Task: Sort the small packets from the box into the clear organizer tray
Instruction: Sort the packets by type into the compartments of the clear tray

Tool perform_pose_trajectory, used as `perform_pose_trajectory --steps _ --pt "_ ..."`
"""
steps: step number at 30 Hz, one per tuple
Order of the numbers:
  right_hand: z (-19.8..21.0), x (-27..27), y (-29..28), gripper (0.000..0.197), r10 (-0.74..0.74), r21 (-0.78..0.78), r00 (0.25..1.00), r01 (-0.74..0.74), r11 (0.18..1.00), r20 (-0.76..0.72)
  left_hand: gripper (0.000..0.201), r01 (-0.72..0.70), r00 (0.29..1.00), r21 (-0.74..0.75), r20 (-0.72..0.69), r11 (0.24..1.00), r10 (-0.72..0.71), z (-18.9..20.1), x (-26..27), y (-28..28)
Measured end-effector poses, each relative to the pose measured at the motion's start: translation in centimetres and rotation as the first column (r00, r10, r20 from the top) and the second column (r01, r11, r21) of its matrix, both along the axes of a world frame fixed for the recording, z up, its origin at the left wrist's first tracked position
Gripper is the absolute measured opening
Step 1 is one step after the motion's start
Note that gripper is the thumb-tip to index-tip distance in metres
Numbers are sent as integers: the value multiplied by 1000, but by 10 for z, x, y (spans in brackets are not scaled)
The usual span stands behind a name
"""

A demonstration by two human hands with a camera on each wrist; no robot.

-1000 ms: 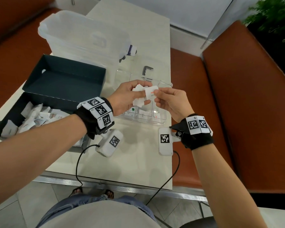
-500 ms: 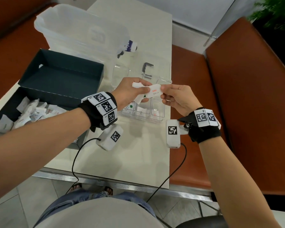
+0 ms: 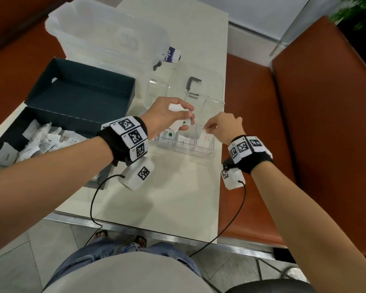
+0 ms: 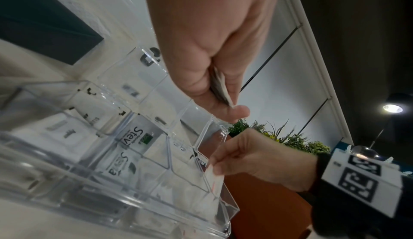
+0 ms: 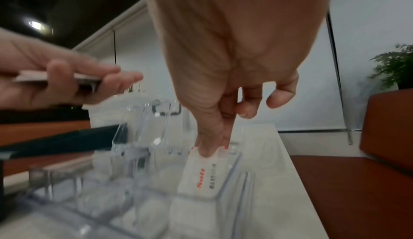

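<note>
Since the earlier frame, right hand (image 3: pixel 224 129) had dropped, pinching a red-print packet (image 5: pixel 202 174) upright inside the tray's (image 3: pixel 207 154) rightmost compartment; left hand (image 3: pixel 167 117) clutched spare packets (image 3: pixel 178 115) beside it.

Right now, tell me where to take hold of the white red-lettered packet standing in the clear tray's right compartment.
Pinch the top short edge of the white red-lettered packet from above. It stands upright in the clear plastic organizer tray, its walls close around it, so only that edge is free; the right hand pinches there.
</note>
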State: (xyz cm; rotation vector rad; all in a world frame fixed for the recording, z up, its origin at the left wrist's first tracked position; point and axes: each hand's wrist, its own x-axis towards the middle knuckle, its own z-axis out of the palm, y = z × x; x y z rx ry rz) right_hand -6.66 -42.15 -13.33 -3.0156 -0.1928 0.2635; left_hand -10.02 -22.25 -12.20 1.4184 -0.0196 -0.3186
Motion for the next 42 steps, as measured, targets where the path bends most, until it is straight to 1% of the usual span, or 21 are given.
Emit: perform_pose_trajectory --steps 3,7,12,16,22,25,27,28,29,30,31,33,34,35,36,37,38,40,42 --pt "-17 -1 5 23 31 -108 999 -33 994 -18 27 7 1000 -8 -2 1000 -7 0 1 -1" --pt "-30 -1 4 18 53 -146 998 -58 988 -35 27 5 1000 -13 -7 1000 -5 0 1 -3" --pt "-38 -5 3 21 83 -243 991 -107 964 -108 26 7 1000 -9 -10 1000 -7 -1 2 -2" --pt "-36 -3 2 24 47 -229 986 -83 970 -158 24 2 1000 -8 -15 1000 -2 -1 2 0" --pt "-33 -4 3 31 40 -240 986 -79 968 -161 22 -10 999 -35 -50 999 9 0 4 3" --pt "-26 -7 4 33 29 -205 986 -62 977 -163 21 -30 989 -98 -148 995 15 5 4 3" --pt "-15 -9 5 31 10 -175 993 -30 984 -114 19 -35 970 -141 -243 989 -1 11 5 4" --pt "-9 -10 7 28 -4 -141 999 -4 990 -53 18 -37 958 -171 -285 985 -14 14 5 5" --pt "-2 -12 9 24 -28 -63 999 30 998 26 20 -44 946 -208 -324 977 -27 16 6 6" --pt "5 -14 11 21 -66 60 993 60 996 102 22 -57 932 -249 -359 967 -37 17 7 7" --pt "12 -18 15 20 -112 206 981 78 975 159 24 -71 920 -285 -389 956 -48 18 7 8" --pt "23 -26 28 23 -178 472 966 69 879 189 26 -77 906 -331 -418 940 -73 21 7 10" --pt "26 -30 37 29 -179 560 968 52 827 174 26 -72 902 -343 -423 937 -85 23 7 11" --pt "28 -33 45 37 -161 611 975 34 791 154 27 -65 900 -353 -425 933 -98 25 6 12" --pt "29 -36 52 45 -138 628 982 24 778 133 31 -53 898 -366 -424 929 -116 27 6 14" --pt "30 -37 57 49 -126 632 985 26 774 114 35 -36 897 -384 -420 923 -140 29 5 15" --pt "30 -37 60 49 -137 647 986 42 761 96 38 -14 897 -400 -409 916 -165 30 5 17" --pt "32 -35 61 39 -203 721 977 93 687 67 40 37 906 -395 -374 918 -197 32 3 21" --pt "36 -34 60 24 -281 788 959 140 599 43 41 82 923 -340 -329 937 -200 33 1 25"
